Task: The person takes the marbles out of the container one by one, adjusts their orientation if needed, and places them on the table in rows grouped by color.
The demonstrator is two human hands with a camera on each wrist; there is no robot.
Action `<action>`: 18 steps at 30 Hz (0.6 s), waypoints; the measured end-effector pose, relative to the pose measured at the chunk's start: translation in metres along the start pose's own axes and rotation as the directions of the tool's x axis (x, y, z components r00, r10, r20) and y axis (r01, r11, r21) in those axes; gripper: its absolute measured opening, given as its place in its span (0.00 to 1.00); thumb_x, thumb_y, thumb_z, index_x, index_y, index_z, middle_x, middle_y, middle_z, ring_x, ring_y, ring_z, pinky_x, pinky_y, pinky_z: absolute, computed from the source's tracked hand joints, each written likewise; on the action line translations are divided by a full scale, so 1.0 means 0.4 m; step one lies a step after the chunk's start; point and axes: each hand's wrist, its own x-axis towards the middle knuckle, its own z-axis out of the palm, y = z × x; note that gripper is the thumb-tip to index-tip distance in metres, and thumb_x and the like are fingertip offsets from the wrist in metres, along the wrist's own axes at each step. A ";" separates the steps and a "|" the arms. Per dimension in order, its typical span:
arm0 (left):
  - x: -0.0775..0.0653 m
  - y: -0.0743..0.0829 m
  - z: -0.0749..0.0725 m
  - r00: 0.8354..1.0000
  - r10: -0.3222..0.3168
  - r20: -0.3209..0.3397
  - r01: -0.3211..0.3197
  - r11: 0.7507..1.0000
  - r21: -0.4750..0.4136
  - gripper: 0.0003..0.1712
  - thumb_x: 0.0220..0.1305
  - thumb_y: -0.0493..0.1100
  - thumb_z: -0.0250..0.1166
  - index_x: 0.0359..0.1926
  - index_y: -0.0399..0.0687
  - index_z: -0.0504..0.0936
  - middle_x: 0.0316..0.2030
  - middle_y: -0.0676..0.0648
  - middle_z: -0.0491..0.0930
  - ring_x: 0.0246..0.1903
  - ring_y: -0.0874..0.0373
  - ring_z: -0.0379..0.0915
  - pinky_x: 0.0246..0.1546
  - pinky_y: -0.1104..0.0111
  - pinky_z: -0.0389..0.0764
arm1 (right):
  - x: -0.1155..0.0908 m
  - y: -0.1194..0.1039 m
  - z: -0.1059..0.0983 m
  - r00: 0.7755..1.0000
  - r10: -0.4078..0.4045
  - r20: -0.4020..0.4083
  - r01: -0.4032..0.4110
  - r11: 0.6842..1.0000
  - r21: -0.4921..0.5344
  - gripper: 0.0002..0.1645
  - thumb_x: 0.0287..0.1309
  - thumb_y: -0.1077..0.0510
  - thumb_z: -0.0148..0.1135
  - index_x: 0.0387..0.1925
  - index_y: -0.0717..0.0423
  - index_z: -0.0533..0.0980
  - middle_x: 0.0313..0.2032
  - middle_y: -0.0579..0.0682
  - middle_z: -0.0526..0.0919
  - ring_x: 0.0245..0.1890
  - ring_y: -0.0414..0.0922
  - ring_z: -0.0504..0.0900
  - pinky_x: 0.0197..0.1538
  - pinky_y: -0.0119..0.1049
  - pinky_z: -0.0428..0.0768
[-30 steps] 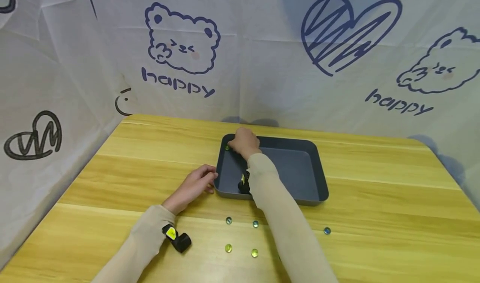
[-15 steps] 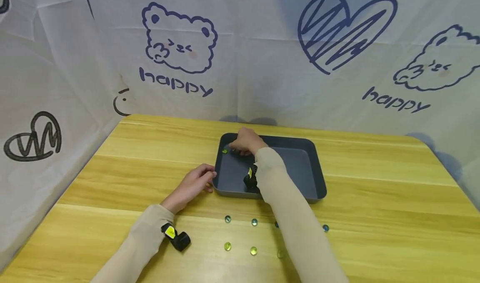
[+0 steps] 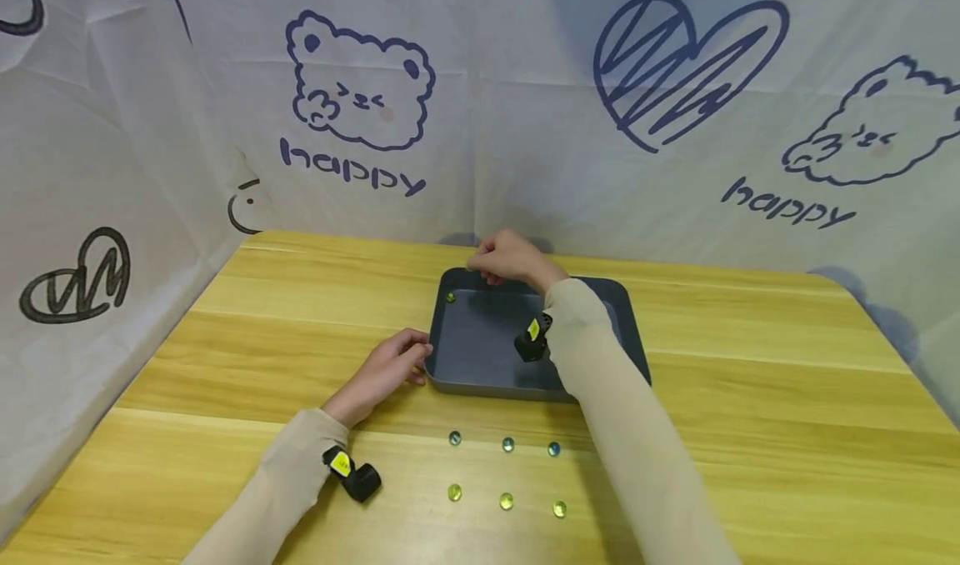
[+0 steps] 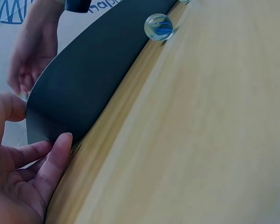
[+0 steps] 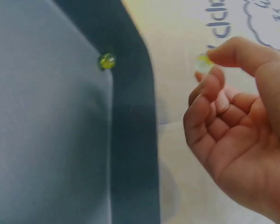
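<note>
My right hand [image 3: 513,258] is over the far rim of a dark grey rectangular tray [image 3: 480,348]. It pinches a clear marble with yellow-green colour [image 5: 203,64] between thumb and fingertips, as the right wrist view shows. Another yellow-green marble [image 3: 451,297] lies in the tray's far left corner. At the tray's near left corner, my left hand [image 3: 386,373] touches the outer wall with its fingertips, relaxed fingers spread around the corner in the left wrist view. Two rows of marbles lie on the table before the tray: blue ones [image 3: 508,444] closer to it, yellow-green ones [image 3: 506,501] nearer me.
The wooden table [image 3: 300,298] runs out to both sides of the tray. White cloth [image 3: 525,132] with drawn bears and hearts hangs behind and at the left. My right sleeve [image 3: 622,398] crosses over the tray's right part and the table in front.
The right hand has risen from the tray's far left corner and shifted right, toward the far rim, with a marble in its fingers. The left hand stays at the tray's corner.
</note>
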 end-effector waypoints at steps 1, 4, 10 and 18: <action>-0.001 0.000 0.000 1.000 -0.001 0.000 0.001 1.000 0.001 0.24 0.72 0.42 0.49 0.61 0.28 0.69 0.47 0.36 0.74 0.34 0.55 0.75 0.37 0.64 0.81 | -0.004 -0.001 -0.007 1.000 -0.019 -0.004 0.019 0.999 0.031 0.16 0.63 0.56 0.58 0.25 0.65 0.75 0.19 0.49 0.74 0.35 0.62 0.78 0.44 0.48 0.79; -0.001 -0.003 0.000 1.000 0.003 0.004 -0.003 1.000 0.001 0.24 0.72 0.42 0.49 0.61 0.28 0.68 0.47 0.36 0.74 0.34 0.55 0.75 0.38 0.64 0.81 | -0.022 0.000 -0.025 0.997 -0.079 -0.019 0.081 0.989 0.127 0.15 0.64 0.56 0.59 0.25 0.63 0.75 0.18 0.49 0.71 0.30 0.61 0.73 0.43 0.50 0.75; -0.002 -0.006 -0.001 1.000 0.012 0.005 -0.012 1.000 -0.003 0.24 0.72 0.43 0.50 0.61 0.29 0.69 0.46 0.37 0.74 0.34 0.55 0.74 0.38 0.64 0.81 | -0.085 0.001 -0.057 0.982 -0.186 -0.045 0.191 0.944 0.270 0.10 0.65 0.56 0.59 0.37 0.60 0.79 0.21 0.50 0.71 0.27 0.53 0.71 0.39 0.42 0.72; 0.002 -0.011 -0.003 1.000 0.026 -0.002 -0.026 1.000 -0.002 0.23 0.72 0.42 0.50 0.59 0.29 0.70 0.43 0.38 0.74 0.33 0.55 0.74 0.38 0.65 0.81 | -0.179 -0.001 -0.069 0.942 -0.316 -0.111 0.335 0.887 0.319 0.09 0.66 0.62 0.56 0.39 0.67 0.76 0.22 0.52 0.71 0.24 0.47 0.69 0.34 0.38 0.72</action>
